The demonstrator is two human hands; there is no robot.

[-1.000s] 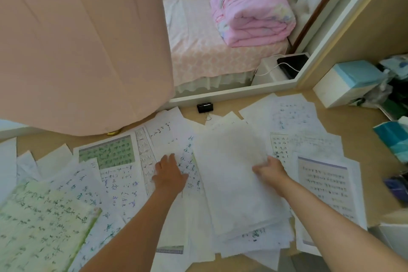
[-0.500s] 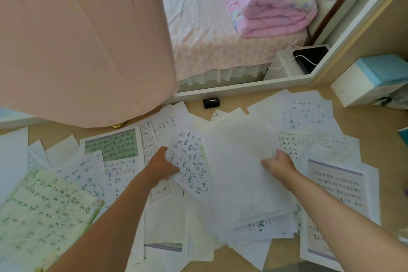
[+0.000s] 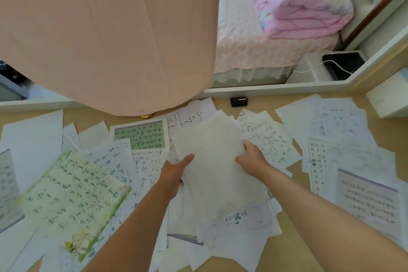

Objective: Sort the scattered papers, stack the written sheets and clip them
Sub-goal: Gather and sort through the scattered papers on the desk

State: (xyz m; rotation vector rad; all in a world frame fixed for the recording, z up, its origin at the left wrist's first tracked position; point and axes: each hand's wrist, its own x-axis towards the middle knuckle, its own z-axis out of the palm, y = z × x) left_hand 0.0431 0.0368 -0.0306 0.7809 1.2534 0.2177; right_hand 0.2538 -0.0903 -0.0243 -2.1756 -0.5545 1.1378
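Note:
A stack of white sheets [image 3: 212,161], blank side up, is held between both hands above the scattered papers. My left hand [image 3: 174,172] grips its left edge with the thumb on top. My right hand [image 3: 251,158] grips the right edge, fingers curled under. Handwritten sheets [image 3: 267,139] lie spread over the wooden floor all around. A green-bordered written sheet [image 3: 72,196] lies at the front left. A black binder clip [image 3: 239,102] sits on the floor beyond the stack, near the white ledge.
A big peach fabric shade [image 3: 110,35] hangs over the far left. A white ledge [image 3: 265,90] runs along the back, with a bed and a pink folded quilt [image 3: 302,2] behind it. A white box [image 3: 390,99] stands at the right.
My left hand left the written sheet on the floor and took the left edge of the white stack. Both hands have drawn the stack together towards the middle.

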